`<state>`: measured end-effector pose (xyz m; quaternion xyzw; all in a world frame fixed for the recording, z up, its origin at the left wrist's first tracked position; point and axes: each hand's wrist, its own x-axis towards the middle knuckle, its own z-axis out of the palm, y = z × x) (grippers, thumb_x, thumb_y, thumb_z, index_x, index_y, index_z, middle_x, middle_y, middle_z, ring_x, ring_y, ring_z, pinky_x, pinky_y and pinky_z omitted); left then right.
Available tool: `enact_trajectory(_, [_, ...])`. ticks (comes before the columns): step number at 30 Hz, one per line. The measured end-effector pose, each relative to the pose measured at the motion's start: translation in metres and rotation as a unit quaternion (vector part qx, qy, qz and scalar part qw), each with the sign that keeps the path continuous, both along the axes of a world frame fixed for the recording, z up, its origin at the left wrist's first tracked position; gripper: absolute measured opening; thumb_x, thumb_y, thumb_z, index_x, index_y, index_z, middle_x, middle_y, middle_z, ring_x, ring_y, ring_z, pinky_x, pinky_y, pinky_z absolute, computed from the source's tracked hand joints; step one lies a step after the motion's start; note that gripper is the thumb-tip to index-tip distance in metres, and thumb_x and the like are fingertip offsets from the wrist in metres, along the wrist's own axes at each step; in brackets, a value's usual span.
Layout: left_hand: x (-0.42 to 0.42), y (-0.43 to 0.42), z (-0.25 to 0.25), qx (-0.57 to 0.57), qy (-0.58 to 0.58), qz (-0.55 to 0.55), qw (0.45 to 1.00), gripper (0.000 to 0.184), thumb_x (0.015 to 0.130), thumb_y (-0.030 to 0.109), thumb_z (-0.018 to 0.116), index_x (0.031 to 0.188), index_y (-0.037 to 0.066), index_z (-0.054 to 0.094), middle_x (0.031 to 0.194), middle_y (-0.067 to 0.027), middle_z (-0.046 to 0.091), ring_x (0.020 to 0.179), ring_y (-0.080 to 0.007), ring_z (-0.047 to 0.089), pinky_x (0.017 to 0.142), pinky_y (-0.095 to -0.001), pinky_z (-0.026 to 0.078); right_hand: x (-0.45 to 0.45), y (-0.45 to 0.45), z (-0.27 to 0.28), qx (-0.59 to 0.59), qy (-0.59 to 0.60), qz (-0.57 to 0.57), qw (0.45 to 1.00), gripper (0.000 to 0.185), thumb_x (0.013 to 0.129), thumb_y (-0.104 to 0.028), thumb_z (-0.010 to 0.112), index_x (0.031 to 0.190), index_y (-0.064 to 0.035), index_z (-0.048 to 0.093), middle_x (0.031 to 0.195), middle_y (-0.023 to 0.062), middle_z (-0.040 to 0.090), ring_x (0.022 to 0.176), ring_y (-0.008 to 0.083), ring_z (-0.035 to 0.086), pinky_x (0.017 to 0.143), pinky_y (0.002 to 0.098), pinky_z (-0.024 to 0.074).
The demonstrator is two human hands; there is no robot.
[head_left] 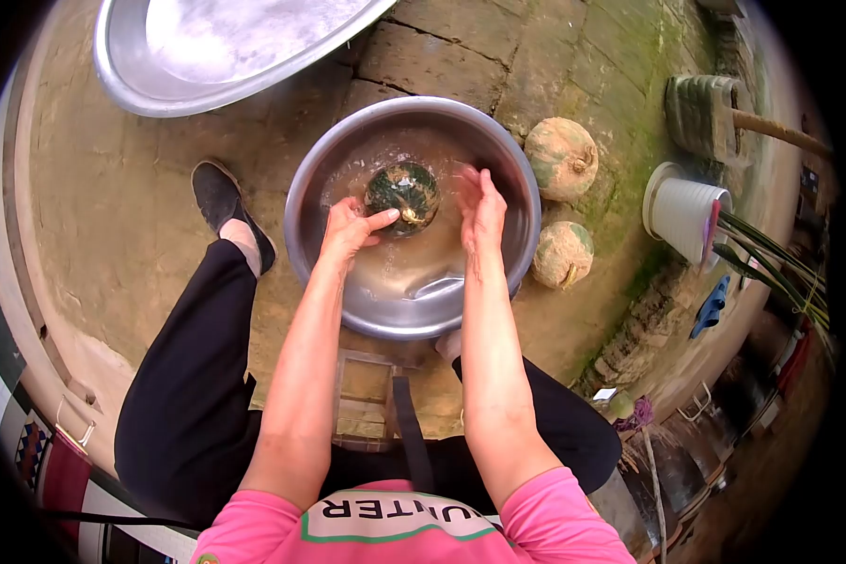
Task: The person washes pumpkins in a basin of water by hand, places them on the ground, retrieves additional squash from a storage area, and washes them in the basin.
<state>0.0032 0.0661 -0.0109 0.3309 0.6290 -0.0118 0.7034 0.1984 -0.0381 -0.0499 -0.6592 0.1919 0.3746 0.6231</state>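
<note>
A round, dark green pumpkin [414,193] with paler mottling sits wet in brownish water inside a metal basin [385,324]. My left hand [348,228] grips its left side, thumb laid across the top near the stem and the other fingers partly hidden. To the right, apart from the pumpkin, my right hand [482,211] is open over the water, fingers stretched out and slightly blurred. On the ground just outside the basin's right rim are two dirt-covered pumpkins, one farther away [561,158] and one nearer [563,255].
A large metal tub [132,89] of foamy water stands at the upper left. Along the right are a square container [700,117] with a stick handle, a white bucket [677,211] and long green leaves [771,263]. My legs straddle the basin on mossy paving.
</note>
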Motion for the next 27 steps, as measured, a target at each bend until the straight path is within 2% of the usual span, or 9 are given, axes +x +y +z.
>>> enact_trajectory(3, [0.004, -0.001, 0.003, 0.010, -0.037, 0.035, 0.999, 0.067, 0.070, 0.015, 0.093, 0.122, -0.009, 0.058, 0.109, -0.0211, 0.071, 0.099, -0.0194, 0.069, 0.079, -0.0303, 0.057, 0.016, 0.008, 0.047, 0.124, 0.064, 0.295, 0.945, 0.042, 0.104, -0.037, 0.056, 0.101, -0.0006, 0.076, 0.091, 0.0126, 0.076, 0.089, 0.0225, 0.074, 0.086, 0.0315, 0.0540])
enact_trajectory(7, [0.004, 0.008, -0.004, 0.123, -0.050, -0.009, 0.991, 0.062, 0.071, 0.008, 0.089, 0.124, -0.008, 0.061, 0.102, -0.0162, 0.074, 0.094, -0.0201, 0.071, 0.088, -0.0322, 0.054, 0.017, 0.006, 0.045, -0.041, -0.133, 0.244, 0.960, 0.040, 0.105, -0.035, 0.055, 0.101, -0.0010, 0.076, 0.091, 0.0103, 0.077, 0.088, 0.0187, 0.073, 0.085, 0.0284, 0.0521])
enact_trajectory(9, [0.005, 0.012, -0.010, 0.173, -0.024, -0.017, 0.984, 0.071, 0.073, 0.009, 0.089, 0.132, -0.009, 0.056, 0.112, -0.0169, 0.069, 0.096, -0.0172, 0.066, 0.081, -0.0295, 0.054, 0.012, 0.010, 0.035, -0.061, -0.168, 0.270, 0.946, 0.032, 0.104, -0.031, 0.059, 0.119, -0.0072, 0.073, 0.114, 0.0045, 0.073, 0.100, 0.0114, 0.065, 0.085, 0.0294, 0.0522])
enact_trajectory(12, [0.000, 0.014, -0.019, 0.192, -0.039, 0.048, 0.979, 0.077, 0.073, 0.016, 0.091, 0.135, -0.010, 0.053, 0.120, -0.0205, 0.066, 0.103, -0.0204, 0.065, 0.086, -0.0320, 0.053, -0.007, 0.011, 0.027, -0.065, -0.151, 0.348, 0.923, 0.026, 0.102, -0.029, 0.062, 0.119, -0.0137, 0.074, 0.089, 0.0001, 0.071, 0.081, 0.0069, 0.063, 0.067, 0.0257, 0.0517])
enact_trajectory(15, [-0.003, 0.015, -0.011, 0.118, -0.008, 0.040, 0.992, 0.087, 0.073, 0.026, 0.093, 0.139, -0.011, 0.050, 0.126, -0.0223, 0.064, 0.108, -0.0233, 0.065, 0.088, -0.0334, 0.053, -0.024, 0.006, 0.029, -0.172, -0.108, 0.329, 0.922, 0.028, 0.102, -0.026, 0.060, 0.101, -0.0008, 0.073, 0.082, 0.0041, 0.071, 0.073, 0.0082, 0.065, 0.058, 0.0286, 0.0521])
enact_trajectory(18, [0.001, 0.011, 0.006, 0.104, -0.001, 0.022, 0.994, 0.103, 0.066, 0.031, 0.096, 0.141, -0.017, 0.044, 0.132, -0.0313, 0.061, 0.124, -0.0322, 0.061, 0.107, -0.0379, 0.046, -0.033, -0.006, 0.038, -0.199, -0.041, 0.345, 0.916, 0.028, 0.102, -0.022, 0.058, 0.095, 0.0019, 0.070, 0.081, 0.0063, 0.071, 0.070, 0.0112, 0.067, 0.060, 0.0290, 0.0535])
enact_trajectory(22, [0.004, -0.001, -0.007, 0.140, 0.022, -0.068, 0.988, 0.114, 0.062, 0.034, 0.097, 0.146, -0.016, 0.037, 0.132, -0.0267, 0.062, 0.122, -0.0311, 0.062, 0.105, -0.0376, 0.047, -0.024, -0.024, -0.005, -0.162, -0.217, 0.046, 0.962, 0.025, 0.103, -0.018, 0.055, 0.099, 0.0005, 0.072, 0.089, 0.0079, 0.073, 0.076, 0.0133, 0.068, 0.069, 0.0286, 0.0549])
enact_trajectory(25, [0.014, -0.012, -0.008, 0.214, 0.077, -0.122, 0.966, 0.109, 0.063, 0.034, 0.095, 0.144, -0.016, 0.040, 0.130, -0.0263, 0.063, 0.122, -0.0296, 0.062, 0.107, -0.0364, 0.046, -0.017, -0.014, -0.015, -0.066, -0.051, -0.057, 0.995, 0.026, 0.103, -0.018, 0.056, 0.107, 0.0028, 0.071, 0.098, 0.0099, 0.075, 0.088, 0.0183, 0.070, 0.082, 0.0317, 0.0551])
enact_trajectory(27, [0.016, -0.014, -0.007, 0.243, 0.100, -0.156, 0.952, 0.106, 0.063, 0.036, 0.093, 0.141, -0.015, 0.044, 0.129, -0.0287, 0.063, 0.123, -0.0310, 0.062, 0.107, -0.0372, 0.046, -0.022, 0.002, 0.022, 0.073, 0.116, 0.042, 0.990, 0.036, 0.103, -0.026, 0.057, 0.109, 0.0057, 0.072, 0.113, 0.0177, 0.074, 0.102, 0.0246, 0.071, 0.096, 0.0372, 0.0519])
